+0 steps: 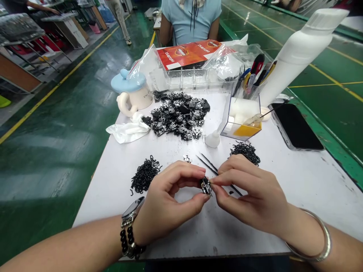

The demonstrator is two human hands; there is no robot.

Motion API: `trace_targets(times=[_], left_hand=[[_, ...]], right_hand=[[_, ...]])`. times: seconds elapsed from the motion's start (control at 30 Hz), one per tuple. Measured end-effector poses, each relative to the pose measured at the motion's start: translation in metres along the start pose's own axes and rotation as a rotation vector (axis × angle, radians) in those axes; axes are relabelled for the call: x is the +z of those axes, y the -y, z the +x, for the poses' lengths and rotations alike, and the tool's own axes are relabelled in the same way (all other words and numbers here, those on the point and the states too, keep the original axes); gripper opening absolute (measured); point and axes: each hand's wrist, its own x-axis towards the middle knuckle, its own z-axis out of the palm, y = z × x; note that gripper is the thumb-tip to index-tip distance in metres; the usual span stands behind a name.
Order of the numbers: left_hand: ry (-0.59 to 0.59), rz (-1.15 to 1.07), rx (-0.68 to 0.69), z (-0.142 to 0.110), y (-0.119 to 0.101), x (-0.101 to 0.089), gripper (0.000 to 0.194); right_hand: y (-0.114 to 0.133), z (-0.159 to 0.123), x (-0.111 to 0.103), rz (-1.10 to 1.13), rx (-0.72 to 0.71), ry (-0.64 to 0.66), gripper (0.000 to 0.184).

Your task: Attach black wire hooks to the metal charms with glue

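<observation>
Beads [131, 237] and a watch [133, 207] circle the left wrist, behind the fingers on that side; a silver bangle [328, 241] rings the right wrist. Ahead of them, the left hand [167, 206] grasps a small part [205, 186], black and silver, between thumb below and forefinger above. The right hand [256, 192] has its thumb and forefinger tips drawn together at the right side of this part; I cannot tell whether they grip it or a tinier piece.

Black tweezers [215, 172] lie on the white table [113, 189], running beneath the right fingers with their points forward and left. A silver piece [187, 158] lies just beyond the left fingertips. A heap of little black hooks [145, 174] sits left of the left fingers, and a second heap [244, 151] lies just past the right ones.

Farther ahead of the fingers come a white nozzle [212, 139], a crumpled tissue [129, 130] to the left, a phone [297, 126] to the right, and a big pile of black and silver parts [181, 113]. Beyond the right fingers stands a clear box [248, 130] of tools; far left is a mug [141, 98] with a blue lid. Behind the pile, straight out from the fingers, are a plastic tray [187, 79], a red printed sheet [181, 56] and, farthest, a person in a light blue top [190, 19]
</observation>
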Motion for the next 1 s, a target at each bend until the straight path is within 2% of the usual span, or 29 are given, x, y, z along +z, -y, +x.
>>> trace_targets(times=[0.23, 0.5, 0.63, 0.73, 1.0], left_hand=[[0.022, 0.009, 0.014, -0.001, 0.002, 0.001, 0.035], [0.02, -0.015, 0.004, 0.0, 0.006, 0.001, 0.035], [0.043, -0.053, -0.013, -0.001, 0.004, 0.002, 0.035], [0.052, -0.086, -0.027, -0.001, 0.003, 0.001, 0.038], [0.042, -0.218, -0.129, 0.003, 0.001, 0.0, 0.034]], right_hand=[[-0.003, 0.0, -0.006, -0.053, -0.106, 0.074, 0.015], [0.0, -0.004, -0.003, -0.148, -0.107, 0.063, 0.007], [0.002, -0.003, -0.005, -0.096, -0.11, 0.081, 0.007], [0.002, 0.0, -0.009, 0.061, 0.021, 0.1, 0.009], [-0.008, 0.007, -0.008, 0.669, 0.62, 0.237, 0.009]])
